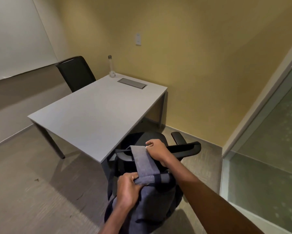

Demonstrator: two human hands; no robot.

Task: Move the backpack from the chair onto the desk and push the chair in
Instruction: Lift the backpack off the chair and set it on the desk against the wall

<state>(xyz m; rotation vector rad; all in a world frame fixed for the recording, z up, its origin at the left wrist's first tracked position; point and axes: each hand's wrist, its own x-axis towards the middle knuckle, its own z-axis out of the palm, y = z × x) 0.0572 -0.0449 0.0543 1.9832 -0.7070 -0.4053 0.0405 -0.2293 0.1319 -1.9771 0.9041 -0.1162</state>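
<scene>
Yellow-walled room, grey desk point(98, 114) at frame centre. Black chair point(160, 149) lower centre, beside desk corner. Grey backpack point(152, 200) at bottom centre; left hand point(127, 190) fingers clamped on its top edge, right hand point(158, 152) pinching its strap point(141, 160).

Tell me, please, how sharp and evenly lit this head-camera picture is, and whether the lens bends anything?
Head view: dim warm light; the desk casts a soft shadow on the carpet. The wide lens bows the whiteboard edge and the glass partition. Slight motion blur softens the hands, left hand, right hand, and the backpack.
</scene>
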